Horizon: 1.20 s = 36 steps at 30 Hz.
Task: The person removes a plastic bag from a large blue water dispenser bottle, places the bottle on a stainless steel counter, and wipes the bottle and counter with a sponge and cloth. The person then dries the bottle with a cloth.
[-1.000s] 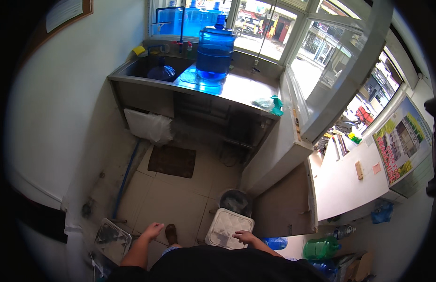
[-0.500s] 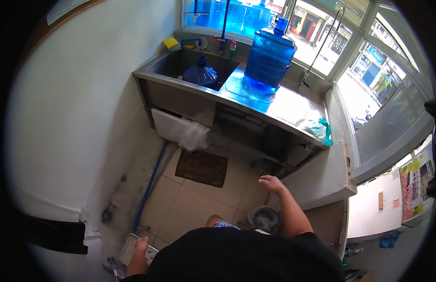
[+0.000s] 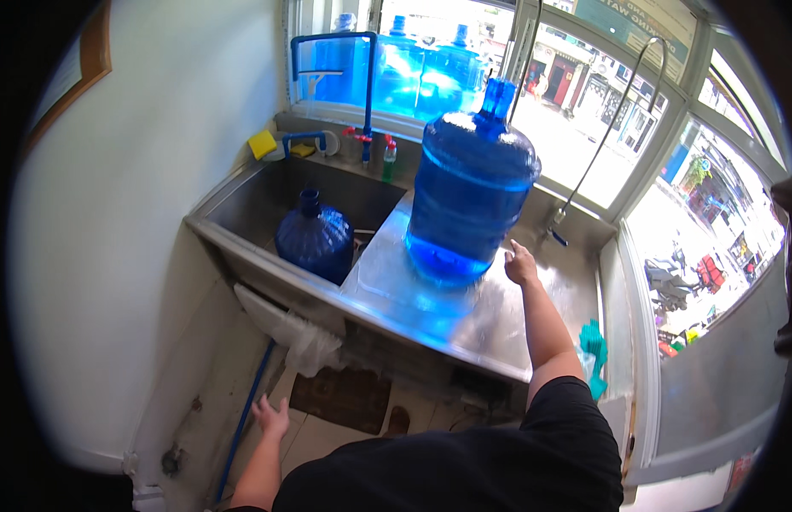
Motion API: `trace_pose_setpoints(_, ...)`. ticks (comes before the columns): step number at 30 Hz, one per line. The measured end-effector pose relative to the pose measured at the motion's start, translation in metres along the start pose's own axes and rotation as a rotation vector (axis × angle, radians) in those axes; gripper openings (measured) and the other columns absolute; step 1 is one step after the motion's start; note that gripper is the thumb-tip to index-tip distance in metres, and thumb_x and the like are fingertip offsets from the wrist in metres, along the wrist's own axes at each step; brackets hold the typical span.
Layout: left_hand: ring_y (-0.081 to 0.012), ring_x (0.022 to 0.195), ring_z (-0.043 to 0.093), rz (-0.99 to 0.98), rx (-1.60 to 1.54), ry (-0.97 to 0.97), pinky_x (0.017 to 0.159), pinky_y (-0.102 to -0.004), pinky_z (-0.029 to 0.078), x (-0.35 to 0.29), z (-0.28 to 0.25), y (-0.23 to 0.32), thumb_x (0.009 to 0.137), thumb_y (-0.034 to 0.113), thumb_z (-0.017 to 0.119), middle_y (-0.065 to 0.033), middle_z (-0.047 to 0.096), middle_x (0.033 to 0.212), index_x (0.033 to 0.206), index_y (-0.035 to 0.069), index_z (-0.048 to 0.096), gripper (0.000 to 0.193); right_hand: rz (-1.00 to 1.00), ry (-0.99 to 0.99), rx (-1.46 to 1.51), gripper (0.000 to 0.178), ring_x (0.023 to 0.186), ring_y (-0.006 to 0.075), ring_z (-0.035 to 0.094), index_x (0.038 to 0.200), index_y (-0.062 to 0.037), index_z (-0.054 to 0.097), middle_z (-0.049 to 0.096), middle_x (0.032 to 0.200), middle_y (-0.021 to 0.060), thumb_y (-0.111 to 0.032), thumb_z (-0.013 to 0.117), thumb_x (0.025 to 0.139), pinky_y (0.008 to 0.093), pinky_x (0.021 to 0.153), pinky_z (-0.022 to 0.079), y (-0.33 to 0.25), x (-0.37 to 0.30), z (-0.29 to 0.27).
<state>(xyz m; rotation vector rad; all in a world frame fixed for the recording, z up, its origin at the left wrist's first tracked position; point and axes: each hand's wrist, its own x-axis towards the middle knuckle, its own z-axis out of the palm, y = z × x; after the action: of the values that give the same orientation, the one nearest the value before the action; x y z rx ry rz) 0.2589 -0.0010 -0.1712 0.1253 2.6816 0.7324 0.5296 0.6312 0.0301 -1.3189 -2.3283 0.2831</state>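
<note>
A large blue water jug (image 3: pixel 471 192), filled with liquid nearly to its shoulder, stands upright on the steel counter (image 3: pixel 498 328). My right hand (image 3: pixel 521 263) is reached out beside its lower right side, fingers partly stretched and holding nothing; whether they touch the jug I cannot tell. Down at the left, above the floor, my left hand (image 3: pixel 272 418) hangs with its fingers spread and nothing in it. A second blue jug (image 3: pixel 315 239) sits in the sink basin (image 3: pixel 242 192), its open neck pointing up.
Behind the sink rise a blue pipe tap (image 3: pixel 368 102) and a small green bottle (image 3: pixel 389 162). A yellow sponge (image 3: pixel 262 144) lies on the rim's left corner. A thin gooseneck faucet (image 3: pixel 613 119) stands at the right, teal gloves (image 3: pixel 593 350) near the counter's right end. A brown mat (image 3: pixel 340 399) lies below.
I have come closer to the counter. My right hand has moved forward from above the floor to beside the filled jug. My left hand has risen, its fingers now spread.
</note>
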Motion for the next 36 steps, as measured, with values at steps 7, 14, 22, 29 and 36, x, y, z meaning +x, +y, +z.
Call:
trace_pose_setpoints(7,-0.0448,0.139,0.028,1.058,0.017,0.399,0.114,-0.0576,0.023,0.077,0.008,0.32,0.091,0.055,0.056,-0.0249,0.018,0.155,0.146,0.016,0.035,0.071,-0.223,-0.049,-0.054,0.036,0.108,0.0309,0.064,0.125,-0.0099,0.062,0.065,0.119,0.0161,-0.027,0.054,0.094,0.0388,0.096,0.049,0.056,0.178,0.057)
trace_pose_setpoints(14,-0.0429,0.139,0.028,0.924,0.114,0.176,0.117,-0.0538,0.021,0.091,0.006,0.352,0.088,0.062,0.054,-0.0213,0.018,0.156,0.146,0.016,0.036,0.076,-0.03,-0.21,-0.039,0.036,0.106,0.0295,0.065,0.123,-0.0075,0.062,0.066,0.116,0.0155,-0.027,0.054,0.094,0.0376,0.095,0.049,0.07,0.193,0.103)
trace_pose_setpoints(22,-0.0442,0.138,0.03,0.826,0.19,0.076,0.117,-0.0516,0.022,0.094,0.005,0.355,0.087,0.062,0.054,-0.0189,0.027,0.153,0.142,0.014,0.043,0.075,0.045,-0.183,0.04,0.035,0.104,0.0279,0.065,0.122,-0.0047,0.062,0.067,0.113,0.0149,-0.026,0.053,0.095,0.0363,0.094,0.05,0.079,0.167,0.113)
trace_pose_setpoints(29,-0.0393,0.136,0.034,0.851,0.106,0.078,0.117,-0.0492,0.022,0.088,0.0,0.354,0.087,0.062,0.054,-0.019,0.035,0.15,0.14,0.011,0.046,0.075,0.057,0.089,0.577,0.035,0.102,0.0265,0.066,0.121,-0.0022,0.063,0.068,0.11,0.0144,-0.025,0.053,0.096,0.0351,0.093,0.05,0.046,0.196,0.035)
trace_pose_setpoints(36,-0.0403,0.129,0.042,0.995,-0.123,0.059,0.11,-0.0474,0.032,0.098,-0.002,0.344,0.086,0.055,0.061,-0.0215,0.042,0.143,0.134,0.005,0.051,0.07,-0.102,0.452,0.984,0.054,0.11,0.0237,0.06,0.134,0.0007,0.051,0.063,0.118,0.0185,-0.038,0.058,0.097,0.0346,0.097,0.047,-0.093,0.148,-0.182)
